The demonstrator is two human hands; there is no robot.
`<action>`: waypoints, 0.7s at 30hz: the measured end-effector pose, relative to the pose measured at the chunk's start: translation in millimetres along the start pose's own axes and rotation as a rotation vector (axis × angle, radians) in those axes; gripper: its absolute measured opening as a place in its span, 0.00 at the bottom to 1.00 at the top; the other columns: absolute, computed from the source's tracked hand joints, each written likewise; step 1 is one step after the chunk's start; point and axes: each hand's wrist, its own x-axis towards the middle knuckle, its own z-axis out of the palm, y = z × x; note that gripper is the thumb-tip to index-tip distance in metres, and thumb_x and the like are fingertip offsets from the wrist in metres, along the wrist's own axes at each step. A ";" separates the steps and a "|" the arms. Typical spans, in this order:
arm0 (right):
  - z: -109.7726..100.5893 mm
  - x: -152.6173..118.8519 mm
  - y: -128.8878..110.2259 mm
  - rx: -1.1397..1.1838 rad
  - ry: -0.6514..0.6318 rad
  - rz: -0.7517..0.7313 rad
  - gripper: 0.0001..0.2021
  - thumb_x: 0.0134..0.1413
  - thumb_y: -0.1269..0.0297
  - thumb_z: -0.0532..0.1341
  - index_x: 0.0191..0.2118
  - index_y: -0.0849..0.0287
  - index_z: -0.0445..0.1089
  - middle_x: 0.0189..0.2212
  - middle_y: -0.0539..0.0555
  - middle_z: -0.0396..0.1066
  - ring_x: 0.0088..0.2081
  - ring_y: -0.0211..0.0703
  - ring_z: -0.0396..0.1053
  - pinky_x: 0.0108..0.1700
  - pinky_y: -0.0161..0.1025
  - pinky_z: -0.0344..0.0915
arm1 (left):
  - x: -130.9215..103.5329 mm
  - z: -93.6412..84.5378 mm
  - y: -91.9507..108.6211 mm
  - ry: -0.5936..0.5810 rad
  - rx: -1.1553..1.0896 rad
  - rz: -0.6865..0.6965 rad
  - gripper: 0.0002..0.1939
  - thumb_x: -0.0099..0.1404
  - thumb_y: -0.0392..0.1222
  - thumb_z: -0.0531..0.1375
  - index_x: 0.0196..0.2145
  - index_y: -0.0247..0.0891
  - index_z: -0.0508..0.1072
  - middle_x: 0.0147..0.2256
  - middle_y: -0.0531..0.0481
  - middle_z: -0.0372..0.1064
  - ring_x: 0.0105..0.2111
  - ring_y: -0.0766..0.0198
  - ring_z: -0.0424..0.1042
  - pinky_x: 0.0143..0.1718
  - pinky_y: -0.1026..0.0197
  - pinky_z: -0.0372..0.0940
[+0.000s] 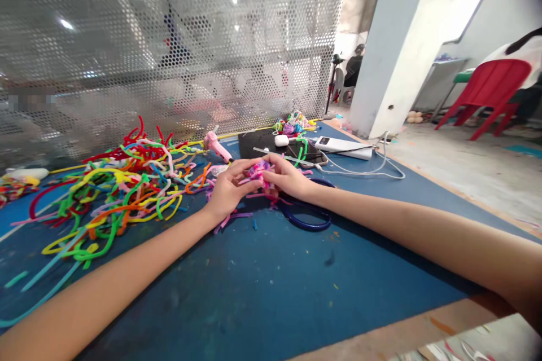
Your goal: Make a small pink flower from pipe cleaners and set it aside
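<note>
Both hands meet over the blue table, fingers closed around a small bunch of pink and purple pipe cleaners [261, 172]. My left hand [231, 189] grips it from the left, thumb pointing inward. From the right, my right hand [290, 177] pinches it with thumb and fingers. Part of the bunch is hidden by the fingers. Short pink and purple pipe cleaner pieces [231, 217] lie under my left hand. A dark blue loop [309, 224], apparently a scissors handle, lies beneath my right wrist.
Many coloured pipe cleaners [122, 186] are heaped at left. A pink glue gun [218, 148] stands behind my left hand. Beyond my right hand are a white power bank [344, 148] with a cable, a phone and a white earbud case [282, 141]. A perforated metal screen [190, 56] backs the table.
</note>
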 end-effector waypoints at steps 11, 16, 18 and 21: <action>2.6 -2.9 -1.9 0.084 -0.037 -0.101 0.19 0.52 0.55 0.63 0.44 0.58 0.57 0.22 0.44 0.69 0.16 0.30 0.62 0.18 0.28 0.59 | 6.6 -5.1 -7.3 0.061 -0.302 -0.161 0.20 0.41 0.45 0.74 0.34 0.40 0.79 0.27 0.54 0.74 0.24 0.72 0.70 0.25 0.71 0.66; -0.2 -1.5 2.8 0.059 -0.008 -0.198 0.22 0.49 0.59 0.67 0.48 0.56 0.61 0.22 0.42 0.66 0.18 0.29 0.62 0.20 0.28 0.61 | 8.7 -7.3 -6.6 0.076 -0.394 -0.225 0.20 0.39 0.45 0.75 0.32 0.38 0.79 0.26 0.55 0.74 0.22 0.74 0.68 0.20 0.75 0.62; -0.5 -2.2 2.5 -0.001 0.017 -0.246 0.17 0.49 0.60 0.66 0.45 0.57 0.66 0.24 0.44 0.67 0.19 0.29 0.61 0.21 0.28 0.60 | 8.8 -7.7 -7.1 0.069 -0.411 -0.245 0.19 0.40 0.44 0.74 0.31 0.36 0.79 0.26 0.54 0.74 0.22 0.74 0.68 0.21 0.74 0.63; 0.6 -4.6 0.6 -0.102 0.089 -0.268 0.16 0.48 0.60 0.67 0.44 0.57 0.71 0.30 0.48 0.71 0.19 0.29 0.61 0.20 0.30 0.59 | 9.2 -8.1 -7.7 0.067 -0.428 -0.261 0.16 0.41 0.44 0.74 0.28 0.35 0.78 0.24 0.54 0.73 0.22 0.74 0.67 0.21 0.74 0.63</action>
